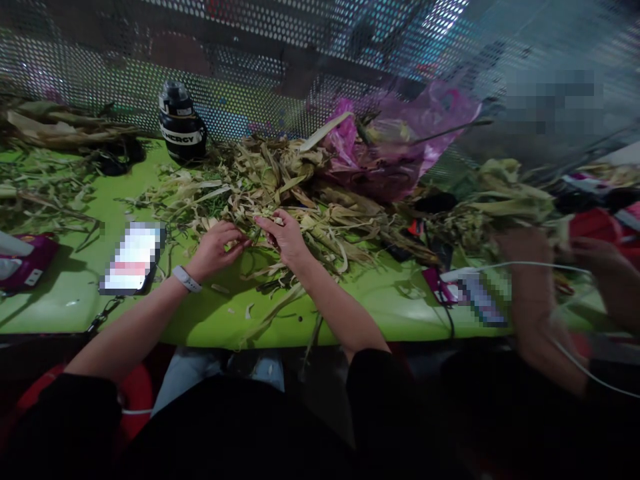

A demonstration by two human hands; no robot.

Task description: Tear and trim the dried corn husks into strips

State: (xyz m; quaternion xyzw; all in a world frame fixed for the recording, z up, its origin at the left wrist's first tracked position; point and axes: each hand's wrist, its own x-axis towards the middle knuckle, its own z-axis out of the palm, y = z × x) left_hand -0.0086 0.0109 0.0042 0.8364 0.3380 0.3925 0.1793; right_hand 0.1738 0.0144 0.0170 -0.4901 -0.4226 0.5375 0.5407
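Observation:
Both hands work at the near edge of a heap of dry, yellow-green leaves and stems (280, 173) on the green table (195, 327). My left hand (219, 248), with a pale band on the wrist, has its fingers bent in and the tips close together over the leaf scraps. Facing it, my right hand (286, 239) pinches thumb against forefinger at the heap's edge. Whatever small pieces sit in either set of fingertips are too fine to make out. Loose strips and crumbs of leaf lie below the hands.
A phone (133, 259) lies left of my arm, near a purple tissue pack (30, 260). Behind stand a black bottle (183, 127) and a pink plastic bag (395, 153), before a perforated metal screen (280, 73). At right, a co-worker's arms (533, 293) reach over leaves, beside another phone (483, 297).

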